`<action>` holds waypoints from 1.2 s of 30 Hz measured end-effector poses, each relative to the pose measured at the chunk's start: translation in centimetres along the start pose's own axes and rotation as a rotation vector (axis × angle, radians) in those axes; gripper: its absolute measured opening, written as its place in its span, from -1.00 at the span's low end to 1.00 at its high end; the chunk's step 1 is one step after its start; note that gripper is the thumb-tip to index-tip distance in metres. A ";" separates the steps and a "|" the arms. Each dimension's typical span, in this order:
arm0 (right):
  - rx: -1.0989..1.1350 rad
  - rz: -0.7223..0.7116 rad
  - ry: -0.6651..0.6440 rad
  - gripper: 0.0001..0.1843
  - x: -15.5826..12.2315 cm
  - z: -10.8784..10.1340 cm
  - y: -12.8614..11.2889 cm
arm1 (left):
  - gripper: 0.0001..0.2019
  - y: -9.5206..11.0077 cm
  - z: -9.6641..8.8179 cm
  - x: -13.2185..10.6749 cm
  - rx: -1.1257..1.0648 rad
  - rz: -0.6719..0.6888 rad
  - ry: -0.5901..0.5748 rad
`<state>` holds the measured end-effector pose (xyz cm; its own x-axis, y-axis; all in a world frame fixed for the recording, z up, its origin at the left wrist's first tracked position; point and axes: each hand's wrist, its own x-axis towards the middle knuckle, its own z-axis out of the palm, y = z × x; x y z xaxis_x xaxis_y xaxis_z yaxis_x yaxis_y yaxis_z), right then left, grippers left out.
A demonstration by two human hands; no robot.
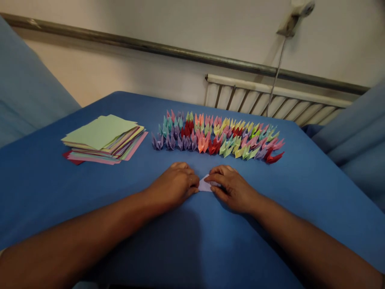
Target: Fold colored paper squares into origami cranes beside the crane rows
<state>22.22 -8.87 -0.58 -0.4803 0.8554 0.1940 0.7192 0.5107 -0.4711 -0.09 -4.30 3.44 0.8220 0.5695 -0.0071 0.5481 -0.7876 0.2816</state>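
A small folded piece of pale lilac paper (204,185) lies on the blue table between my two hands. My left hand (180,182) is closed, its fingertips and thumb pinching the paper's left corner. On the other side, my right hand (230,185) has its thumb and fingers curled over the right part of the paper, hiding that end. Just beyond my hands stand rows of folded paper cranes (215,144) in purple, red, pink, yellow, green and teal.
A stack of coloured paper sheets (102,132), pale green on top, sits at the left of the blue-covered table (120,98). Behind it run a wall rail (150,46) and a radiator (255,94). Blue curtains (27,88) hang at both sides.
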 end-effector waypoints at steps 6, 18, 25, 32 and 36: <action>0.043 0.130 0.010 -0.72 -0.1 -0.1 -1.2 | -0.77 -0.2 0.3 0.2 0.211 0.073 0.127; -0.009 0.229 -0.050 -0.75 -0.7 -0.3 -3.0 | -0.87 1.1 1.2 0.1 0.284 0.145 0.114; 0.072 0.061 0.026 -0.81 -0.4 -0.2 -1.0 | -0.84 0.1 1.8 0.5 0.195 0.167 0.163; 0.073 0.054 -0.003 -0.72 -0.1 -0.3 -0.9 | -0.86 1.0 2.7 0.4 0.186 0.126 0.110; 0.051 0.100 -0.016 -0.64 -0.2 -0.5 -1.5 | -0.75 1.5 2.6 0.4 0.190 0.107 0.080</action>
<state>21.53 -9.78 0.47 -0.4154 0.9003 0.1300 0.7376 0.4170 -0.5311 1.42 -5.86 1.37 0.8664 0.4909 0.0918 0.4837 -0.8706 0.0905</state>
